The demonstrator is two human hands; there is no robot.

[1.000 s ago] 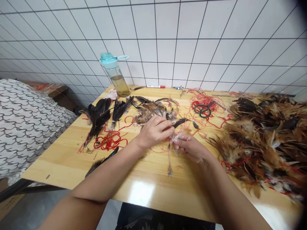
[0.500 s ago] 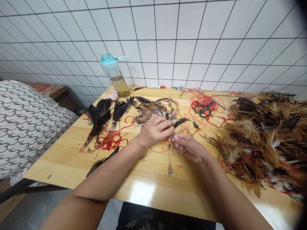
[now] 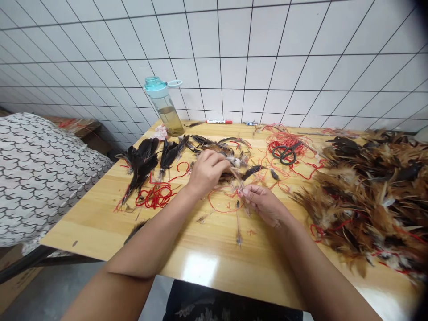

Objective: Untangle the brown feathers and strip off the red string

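My left hand is over a small pile of brown and black feathers mid-table. Its fingers are bent and pressed together, and their tips are hidden from view. Just to the right, my right hand pinches a thin feather near its lower end between thumb and forefinger. This feather slants up and left toward my left fingertips. Pinkish red string shows at the pinch. Below the hands a loose wispy feather lies on the wooden table.
A large heap of brown feathers covers the right side. Black scissors rest on tangled red string. Leftward are black feather bunches, coiled red cord and a water bottle. A marker lies by the tiled wall.
My left hand has moved left and slightly up, away from my right hand. The feather in my right fingers is now more exposed. The whole view has shifted slightly.
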